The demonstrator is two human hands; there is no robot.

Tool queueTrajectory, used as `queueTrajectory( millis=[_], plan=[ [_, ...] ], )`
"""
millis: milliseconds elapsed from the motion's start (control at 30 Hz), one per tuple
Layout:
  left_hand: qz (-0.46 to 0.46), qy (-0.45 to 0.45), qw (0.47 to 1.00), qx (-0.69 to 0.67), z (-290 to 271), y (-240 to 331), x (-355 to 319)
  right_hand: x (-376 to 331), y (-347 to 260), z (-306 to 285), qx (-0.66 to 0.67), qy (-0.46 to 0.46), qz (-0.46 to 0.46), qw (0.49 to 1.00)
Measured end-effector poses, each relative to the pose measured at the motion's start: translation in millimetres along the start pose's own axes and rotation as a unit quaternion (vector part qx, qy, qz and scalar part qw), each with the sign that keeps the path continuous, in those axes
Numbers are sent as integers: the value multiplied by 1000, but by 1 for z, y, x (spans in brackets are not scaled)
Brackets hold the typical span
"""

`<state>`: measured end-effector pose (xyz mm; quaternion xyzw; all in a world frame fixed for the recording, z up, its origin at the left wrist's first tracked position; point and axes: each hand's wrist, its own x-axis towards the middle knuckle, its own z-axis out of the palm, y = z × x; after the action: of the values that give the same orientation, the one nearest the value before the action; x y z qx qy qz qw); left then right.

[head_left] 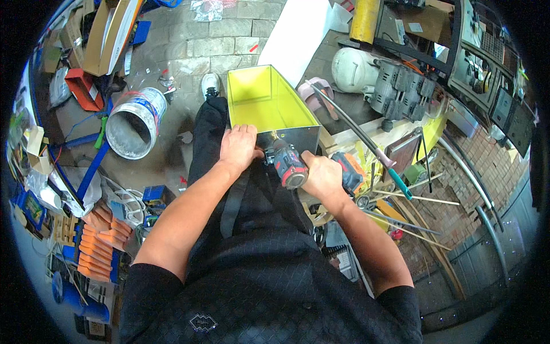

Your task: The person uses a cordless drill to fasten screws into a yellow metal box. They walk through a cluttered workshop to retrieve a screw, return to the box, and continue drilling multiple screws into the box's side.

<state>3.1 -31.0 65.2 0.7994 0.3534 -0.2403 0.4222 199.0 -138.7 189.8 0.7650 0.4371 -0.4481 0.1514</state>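
Note:
A sheet-metal box (269, 103) with a yellow-green inside rests on my lap, open side up. My left hand (239, 148) lies flat over its near left edge and holds it steady. My right hand (323, 176) grips a red and black cordless drill (289, 163). The drill's nose points at the box's near metal wall, close to my left thumb. Whether the bit touches the metal is hidden by the drill body.
A white bucket (134, 121) lies on its side on the paved floor at left. Orange parts (100, 241) are stacked lower left. A white and grey motor (381, 80), a black hose (358, 129) and thin rods (412, 198) crowd the right.

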Motion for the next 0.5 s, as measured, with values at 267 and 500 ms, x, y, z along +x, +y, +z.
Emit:
queueTrajectory(
  millis=[267, 500],
  plan=[
    [2, 13, 1000, 4, 1, 1, -1, -10, -10, 6, 52, 15, 59, 997],
    [1, 15, 1000, 4, 1, 1, -1, -16, -12, 18, 131, 21, 117, 984]
  ],
)
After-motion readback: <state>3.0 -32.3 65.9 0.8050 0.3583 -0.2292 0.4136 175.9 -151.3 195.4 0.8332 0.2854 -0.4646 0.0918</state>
